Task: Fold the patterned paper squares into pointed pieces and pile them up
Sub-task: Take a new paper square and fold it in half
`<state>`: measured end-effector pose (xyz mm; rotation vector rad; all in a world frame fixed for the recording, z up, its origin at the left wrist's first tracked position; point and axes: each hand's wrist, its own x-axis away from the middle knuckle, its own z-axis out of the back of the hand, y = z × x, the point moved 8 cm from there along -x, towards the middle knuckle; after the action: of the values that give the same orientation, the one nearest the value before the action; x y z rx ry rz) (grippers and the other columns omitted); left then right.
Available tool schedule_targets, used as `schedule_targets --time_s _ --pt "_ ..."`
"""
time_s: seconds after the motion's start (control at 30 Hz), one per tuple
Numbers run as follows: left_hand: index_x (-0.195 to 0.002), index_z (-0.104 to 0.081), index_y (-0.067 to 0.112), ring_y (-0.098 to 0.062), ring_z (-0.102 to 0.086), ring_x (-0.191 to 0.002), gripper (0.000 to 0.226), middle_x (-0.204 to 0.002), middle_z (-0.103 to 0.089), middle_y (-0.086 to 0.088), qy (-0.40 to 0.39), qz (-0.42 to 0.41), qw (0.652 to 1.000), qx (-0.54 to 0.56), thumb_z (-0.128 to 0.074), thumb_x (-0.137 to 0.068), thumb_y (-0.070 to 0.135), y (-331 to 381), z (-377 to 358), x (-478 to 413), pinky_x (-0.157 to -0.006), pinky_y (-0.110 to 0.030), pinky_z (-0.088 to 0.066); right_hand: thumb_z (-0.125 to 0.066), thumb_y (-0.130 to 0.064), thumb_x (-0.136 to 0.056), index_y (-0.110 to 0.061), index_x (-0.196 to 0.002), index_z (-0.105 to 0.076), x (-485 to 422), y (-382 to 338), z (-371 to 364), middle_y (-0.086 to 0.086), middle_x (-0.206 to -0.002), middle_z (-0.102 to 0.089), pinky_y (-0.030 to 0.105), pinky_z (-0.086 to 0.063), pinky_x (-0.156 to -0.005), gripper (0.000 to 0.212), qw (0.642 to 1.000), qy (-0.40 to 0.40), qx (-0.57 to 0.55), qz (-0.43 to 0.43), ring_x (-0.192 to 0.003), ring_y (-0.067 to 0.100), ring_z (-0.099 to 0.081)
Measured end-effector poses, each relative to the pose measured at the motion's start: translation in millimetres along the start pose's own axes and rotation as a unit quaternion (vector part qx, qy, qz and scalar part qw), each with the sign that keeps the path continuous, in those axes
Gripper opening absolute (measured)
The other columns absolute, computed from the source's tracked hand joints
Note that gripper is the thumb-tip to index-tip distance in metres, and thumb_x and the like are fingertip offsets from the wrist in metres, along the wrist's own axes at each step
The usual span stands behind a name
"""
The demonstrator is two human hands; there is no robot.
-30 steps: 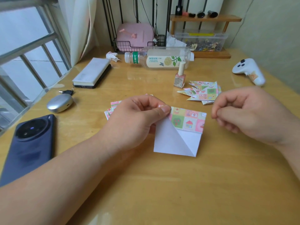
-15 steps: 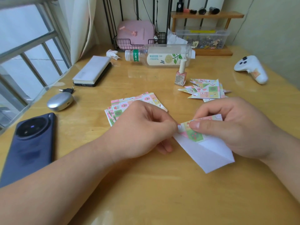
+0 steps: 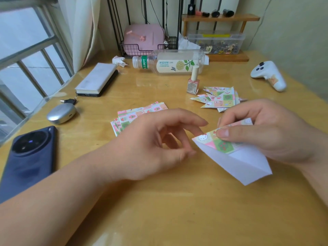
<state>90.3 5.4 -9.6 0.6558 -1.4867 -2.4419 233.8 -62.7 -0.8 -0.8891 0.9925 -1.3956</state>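
The right hand (image 3: pixel 266 132) pinched the half-folded paper (image 3: pixel 239 162), its thumb (image 3: pixel 229 134) pressed on the patterned flap and its fingers curled behind the sheet. The white underside hung below the pinch and ended in a point just above the table (image 3: pixel 177 210). The left hand (image 3: pixel 156 144) held nothing. Its fingers were loosely curled and reached toward the sheet's corner just left of the pinch, though whether a fingertip touched that corner could not be told. The step looked like creasing the patterned band before bringing the next corner over. To do it well, the right thumb should probably stay planted as the anchor while the left fingers take the free corner and line its edge up with the diagonal crease below the pinch. Only then should a nail run outward from the pinch to sharpen the fold. Lowering the sheet flat onto the table would likely give a truer point than folding it in the air. The stack of unfolded squares (image 3: pixel 134 114) lay beyond the left hand. The pile of finished pieces (image 3: pixel 220 99) lay just beyond the pinch, next to a nail polish bottle (image 3: pixel 193 84), so a short forward reach would set this piece on it.
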Motion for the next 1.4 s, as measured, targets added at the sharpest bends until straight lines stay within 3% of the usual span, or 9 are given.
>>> schedule_targets --time_s 0.27,0.43,0.6,0.7,0.8,0.97,1.1,1.23,1.4 --pt "-0.097 -0.077 0.011 -0.018 -0.07 -0.087 0.013 -0.093 -0.073 0.001 0.001 -0.081 0.991 -0.103 -0.072 -0.085 0.006 10.3 -2.1 -2.5 -0.082 -0.024 -0.052 -0.076 -0.019 -0.073 -0.012 -0.078 -0.074 0.9 -1.9 -12.9 0.005 -0.07 -0.069 0.021 -0.046 -0.057 0.008 1.0 0.004 -0.015 0.017 -0.063 0.012 -0.06" --pt "-0.093 -0.077 0.012 -0.01 -0.07 -0.087 0.013 -0.091 -0.073 0.004 0.051 -0.099 0.989 -0.101 -0.074 -0.083 0.004 14.6 6.4 -1.7 -0.08 -0.016 -0.051 -0.086 -0.001 -0.07 -0.018 -0.102 -0.069 0.2 1.7 -12.2 0.01 -0.088 -0.074 0.03 -0.056 -0.069 0.04 0.999 0.02 -0.028 -0.001 -0.074 0.019 -0.068" --pt "-0.096 -0.076 0.007 -0.019 -0.072 -0.091 0.022 -0.095 -0.073 -0.002 0.042 -0.056 0.997 -0.035 -0.069 -0.079 -0.004 5.9 3.3 -1.4 -0.085 -0.024 -0.054 -0.078 -0.011 -0.069 -0.033 -0.106 -0.063 -0.9 -0.6 -10.9 0.032 -0.093 -0.067 0.067 -0.048 -0.069 0.046 0.998 0.052 -0.016 -0.003 -0.074 0.055 -0.058" --pt "-0.096 -0.077 0.012 -0.029 -0.07 -0.088 0.017 -0.094 -0.073 -0.013 0.04 0.008 0.999 0.036 -0.068 -0.081 0.014 -1.4 5.4 0.0 -0.082 -0.044 -0.057 -0.077 -0.012 -0.068 -0.034 -0.107 -0.06 -0.4 0.9 -11.6 0.03 -0.088 -0.068 0.056 -0.046 -0.062 0.048 0.998 0.058 -0.024 -0.013 -0.065 0.043 -0.058" --pt "-0.09 -0.069 0.011 -0.028 -0.069 -0.074 0.025 -0.082 -0.073 -0.012 0.077 0.071 0.991 0.085 -0.075 -0.078 0.031 -12.1 8.8 -1.6 -0.073 -0.044 -0.055 -0.075 -0.013 -0.068 -0.036 -0.105 -0.058 1.1 -0.1 -15.1 0.026 -0.083 -0.066 0.046 -0.043 -0.057 0.047 0.998 0.062 -0.01 -0.014 -0.06 0.032 -0.055" --pt "-0.079 -0.073 0.012 -0.02 -0.072 -0.066 0.012 -0.073 -0.075 -0.006 0.022 0.146 0.989 -0.009 -0.073 -0.087 0.021 -22.3 -5.7 -0.9 -0.066 -0.038 -0.058 -0.076 -0.012 -0.07 -0.039 -0.108 -0.056 3.3 -3.9 -20.3 0.017 -0.082 -0.068 0.056 -0.048 -0.055 0.051 0.997 0.071 0.025 0.001 -0.067 0.043 -0.059" --pt "-0.076 -0.077 0.013 -0.024 -0.074 -0.068 0.017 -0.072 -0.075 -0.007 0.033 0.152 0.988 -0.011 -0.065 -0.079 0.026 -18.3 -6.9 -0.1 -0.072 -0.052 -0.06 -0.076 0.007 -0.078 -0.033 -0.117 -0.053 4.1 -5.1 -19.0 0.01 -0.081 -0.074 0.059 -0.053 -0.063 0.06 0.997 0.082 0.006 0.005 -0.072 0.042 -0.066" --pt "-0.073 -0.077 0.01 -0.033 -0.074 -0.07 0.018 -0.07 -0.075 -0.01 0.06 0.156 0.986 -0.012 -0.064 -0.075 0.023 -18.6 -8.1 0.2 -0.069 -0.057 -0.059 -0.079 -0.001 -0.076 -0.041 -0.115 -0.056 3.7 -8.0 -20.5 0.016 -0.082 -0.072 0.066 -0.052 -0.06 0.06 0.996 0.084 0.02 0.008 -0.072 0.049 -0.065" --pt "-0.071 -0.076 0.009 -0.039 -0.07 -0.07 0.017 -0.067 -0.074 -0.01 0.075 0.152 0.985 -0.012 -0.064 -0.071 0.021 -15.7 -5.7 0.2 -0.066 -0.056 -0.058 -0.077 0.006 -0.076 -0.032 -0.109 -0.057 4.2 -10.3 -20.8 0.008 -0.073 -0.071 0.044 -0.043 -0.05 0.054 0.998 0.069 0.012 -0.002 -0.055 0.03 -0.052"
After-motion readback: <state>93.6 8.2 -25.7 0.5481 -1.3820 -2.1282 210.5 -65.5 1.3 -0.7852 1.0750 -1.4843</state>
